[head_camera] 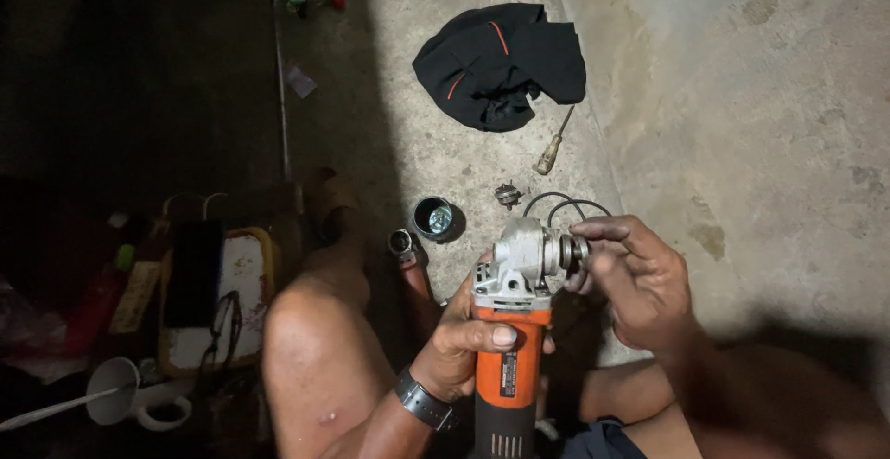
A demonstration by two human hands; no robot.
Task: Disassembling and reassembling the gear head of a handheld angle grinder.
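The left hand (459,343) is gripping the orange-bodied angle grinder with grey metal head (510,329); the right hand (630,278) fingers (593,236) are pinching its spindle nut (575,250), likely needing turning.

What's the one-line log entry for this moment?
left hand: grips orange angle grinder body | right hand: fingers on spindle | floor: black cloth, screwdriver, small tin
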